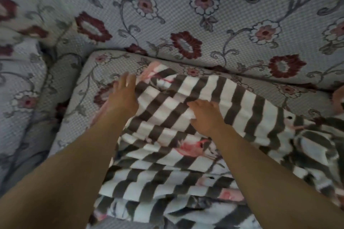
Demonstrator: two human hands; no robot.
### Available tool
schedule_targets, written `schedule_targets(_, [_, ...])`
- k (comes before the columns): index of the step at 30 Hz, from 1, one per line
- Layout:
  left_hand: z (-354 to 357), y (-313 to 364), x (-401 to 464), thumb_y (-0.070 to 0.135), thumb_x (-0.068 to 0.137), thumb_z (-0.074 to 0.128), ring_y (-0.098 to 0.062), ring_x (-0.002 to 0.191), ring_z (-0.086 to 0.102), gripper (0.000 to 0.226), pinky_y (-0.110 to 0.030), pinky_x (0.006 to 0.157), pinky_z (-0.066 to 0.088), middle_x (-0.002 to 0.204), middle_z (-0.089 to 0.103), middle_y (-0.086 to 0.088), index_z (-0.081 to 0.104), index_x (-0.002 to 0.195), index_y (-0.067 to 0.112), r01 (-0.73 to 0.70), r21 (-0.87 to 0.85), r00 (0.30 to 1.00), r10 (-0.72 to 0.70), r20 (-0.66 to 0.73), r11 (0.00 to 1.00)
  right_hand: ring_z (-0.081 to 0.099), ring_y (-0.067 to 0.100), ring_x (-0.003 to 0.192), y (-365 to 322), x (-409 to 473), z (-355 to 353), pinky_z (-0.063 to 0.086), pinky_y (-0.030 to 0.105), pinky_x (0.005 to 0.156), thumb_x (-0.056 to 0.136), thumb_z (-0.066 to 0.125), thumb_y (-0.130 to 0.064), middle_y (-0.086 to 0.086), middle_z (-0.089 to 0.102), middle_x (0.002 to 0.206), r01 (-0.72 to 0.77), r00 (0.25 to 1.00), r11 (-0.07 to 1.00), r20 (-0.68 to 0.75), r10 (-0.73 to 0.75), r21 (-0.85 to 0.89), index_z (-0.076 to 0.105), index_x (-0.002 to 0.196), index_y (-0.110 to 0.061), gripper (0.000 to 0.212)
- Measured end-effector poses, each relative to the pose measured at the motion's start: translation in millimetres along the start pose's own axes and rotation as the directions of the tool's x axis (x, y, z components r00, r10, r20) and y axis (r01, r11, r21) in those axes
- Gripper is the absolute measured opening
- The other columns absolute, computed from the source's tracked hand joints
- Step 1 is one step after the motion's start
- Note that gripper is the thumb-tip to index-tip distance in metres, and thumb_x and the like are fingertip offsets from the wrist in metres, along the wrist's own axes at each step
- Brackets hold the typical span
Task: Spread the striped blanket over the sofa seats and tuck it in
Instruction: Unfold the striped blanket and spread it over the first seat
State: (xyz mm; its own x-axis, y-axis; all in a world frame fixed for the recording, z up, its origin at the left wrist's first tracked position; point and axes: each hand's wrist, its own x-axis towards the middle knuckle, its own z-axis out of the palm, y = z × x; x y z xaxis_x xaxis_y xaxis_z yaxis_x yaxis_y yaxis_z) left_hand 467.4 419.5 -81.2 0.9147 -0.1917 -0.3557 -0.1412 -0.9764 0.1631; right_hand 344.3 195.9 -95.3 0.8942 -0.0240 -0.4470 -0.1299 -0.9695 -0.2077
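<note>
A grey-and-white striped blanket (214, 96) with pink flamingo prints lies rumpled in folds over the floral sofa seat cushion (89, 83). Its far edge stops short of the crease below the backrest. My left hand (123, 95) rests at the blanket's left far corner with fingers stretched out flat. My right hand (204, 115) lies on the middle of the blanket, fingers curled into a fold of the fabric. The blanket's near part is bunched in layers toward the seat's front.
The floral backrest (186, 15) rises behind the seat. A padded floral armrest (20, 83) stands at the left, with a dark gap between it and the cushion. More rumpled blanket spreads to the right (316, 145).
</note>
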Motion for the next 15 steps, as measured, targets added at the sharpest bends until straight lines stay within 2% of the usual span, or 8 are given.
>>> schedule_targets(2, [-0.2,-16.4,19.1,0.016,0.086,0.06,-0.033,0.145,0.001,0.084,-0.052,0.114,0.022,0.158,-0.003,0.004,0.007,0.147,0.038,-0.013,0.016,0.999,0.013,-0.036,1.0,0.044,0.027,0.125,-19.7,15.8,8.4,0.027,0.043,0.105,0.087,0.055,-0.026,0.006,0.048,0.134,-0.074,0.997,0.994,-0.004,0.074,-0.082,0.036,0.138,-0.021,0.054])
schedule_targets(4, [0.4,-21.1,32.9,0.022,0.087,0.059,-0.032,0.146,-0.001,0.065,-0.051,0.117,0.012,0.158,0.004,0.004,0.029,0.142,0.037,-0.117,0.042,0.992,0.116,0.04,0.992,0.05,0.027,0.119,-30.1,21.0,13.1,0.029,0.042,0.103,0.087,0.053,-0.019,0.006,0.055,0.126,-0.133,0.991,0.983,0.004,0.135,-0.13,0.045,0.13,-0.02,0.043])
schedule_targets(6, [0.1,-23.1,35.1,0.028,0.088,0.057,-0.029,0.142,0.018,0.035,-0.046,0.115,0.018,0.149,0.031,-0.002,0.053,0.122,0.029,-0.283,0.104,0.954,0.269,0.133,0.954,0.053,0.026,0.116,-37.5,18.5,13.7,0.029,0.04,0.103,0.088,0.049,-0.014,0.005,0.06,0.121,-0.155,0.986,0.979,0.037,0.161,-0.133,0.053,0.123,-0.02,0.035])
schedule_targets(8, [-7.2,-26.0,24.9,0.028,0.085,0.058,-0.028,0.11,0.05,0.008,-0.039,0.094,0.04,0.12,0.056,-0.006,0.054,0.091,0.024,-0.371,0.127,0.916,0.34,0.213,0.92,0.052,0.028,0.115,-43.8,9.8,9.4,0.031,0.04,0.102,0.089,0.048,-0.012,0.007,0.058,0.121,-0.152,0.986,0.985,0.05,0.156,-0.088,0.055,0.123,-0.018,0.035])
schedule_targets(9, [-12.4,-28.5,17.7,0.029,0.085,0.058,-0.027,0.091,0.052,0.011,-0.036,0.081,0.044,0.107,0.06,-0.007,0.048,0.083,0.023,-0.394,0.118,0.9,0.358,0.248,0.911,0.051,0.03,0.116,-46.7,4.5,5.6,0.035,0.04,0.1,0.089,0.047,-0.012,0.009,0.056,0.121,-0.141,0.988,0.989,0.051,0.143,-0.042,0.054,0.124,-0.016,0.036])
schedule_targets(10, [-18.6,-32.4,10.6,0.029,0.085,0.057,-0.026,0.081,0.049,0.014,-0.035,0.073,0.046,0.1,0.06,-0.008,0.045,0.081,0.022,-0.404,0.098,0.89,0.366,0.271,0.91,0.049,0.031,0.117,-50.5,-3.1,-1.2,0.038,0.041,0.099,0.089,0.047,-0.012,0.012,0.053,0.123,-0.134,0.989,0.991,0.065,0.133,0.017,0.052,0.127,-0.013,0.038])
schedule_targets(13, [-46.5,-39.2,-8.8,0.017,0.081,0.056,-0.026,0.077,0.053,0.021,-0.033,0.063,0.045,0.097,0.059,-0.007,0.045,0.097,0.026,-0.324,0.016,0.907,0.306,0.29,0.946,0.044,0.033,0.128,-59.9,-26.5,-22.8,0.038,0.038,0.105,0.093,0.048,-0.013,0.015,0.046,0.139,-0.152,0.983,0.969,0.133,0.128,0.195,0.044,0.138,-0.007,0.046])
schedule_targets(15, [-64.9,-40.8,-21.4,0.015,0.078,0.055,-0.028,0.085,0.057,0.031,-0.034,0.067,0.048,0.101,0.059,-0.006,0.048,0.101,0.033,-0.369,0.051,0.879,0.331,0.343,0.928,0.045,0.032,0.128,-63.4,-43.2,-35.8,0.037,0.036,0.106,0.093,0.049,-0.015,0.014,0.048,0.141,-0.165,0.982,0.951,0.136,0.133,0.26,0.045,0.138,-0.009,0.046])
